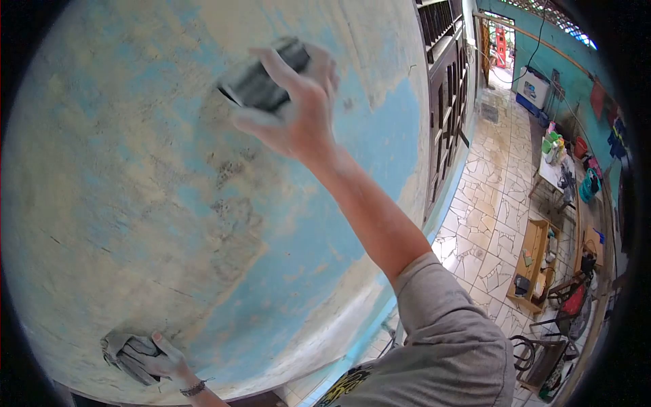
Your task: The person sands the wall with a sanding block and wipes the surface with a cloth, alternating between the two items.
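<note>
Patchy blue-and-cream wall is filling most of the view, and a dark pad is sitting up against it, right under the right hand. That hand is gripping the pad with thumb and fingers spread, probably for even pressure, though blur is hiding the exact contact. Lower down, the left hand is clutching a crumpled grey cloth at the wall, maybe bracing too. Off right, a wooden box is lying on the tiled floor.
</note>
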Tool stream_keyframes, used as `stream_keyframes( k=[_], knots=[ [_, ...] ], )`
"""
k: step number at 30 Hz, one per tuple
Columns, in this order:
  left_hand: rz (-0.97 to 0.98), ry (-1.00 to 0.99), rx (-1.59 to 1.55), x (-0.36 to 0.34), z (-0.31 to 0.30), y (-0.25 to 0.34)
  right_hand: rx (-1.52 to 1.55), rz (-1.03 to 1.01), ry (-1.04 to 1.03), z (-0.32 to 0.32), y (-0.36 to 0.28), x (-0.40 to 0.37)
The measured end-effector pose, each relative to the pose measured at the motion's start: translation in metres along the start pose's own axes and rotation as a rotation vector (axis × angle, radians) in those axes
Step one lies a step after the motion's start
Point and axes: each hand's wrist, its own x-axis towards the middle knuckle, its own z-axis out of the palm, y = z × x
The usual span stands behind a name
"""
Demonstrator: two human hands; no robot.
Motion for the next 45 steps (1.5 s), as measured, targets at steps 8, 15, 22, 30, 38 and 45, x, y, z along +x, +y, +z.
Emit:
stream_keyframes(
  k=[8, 15, 22, 30, 38, 45],
  knots=[
    [0.031, 0.046, -0.025, -0.001, 0.006, -0.002, 0.011, 0.134, -0.011, -0.044, 0.014, -0.142],
    [0.014, 0.062, 0.057, -0.002, 0.007, -0.004, 0.004, 0.038, 0.052, -0.02, 0.045, -0.077],
    [0.089, 0.061, 0.127, 0.005, -0.003, 0.006, -0.049, -0.028, 0.098, 0.005, 0.064, 0.028],
    [0.07, 0.073, 0.071, -0.002, 0.003, -0.006, -0.005, 0.192, 0.025, -0.061, 0.082, -0.18],
    [0.118, 0.16, 0.033, 0.004, 0.005, 0.007, -0.045, -0.05, 0.141, -0.008, 0.076, 0.007],
    [0.099, 0.082, 0.149, 0.0, 0.001, -0.005, 0.0, 0.214, 0.015, -0.062, 0.07, -0.192]
  ],
)
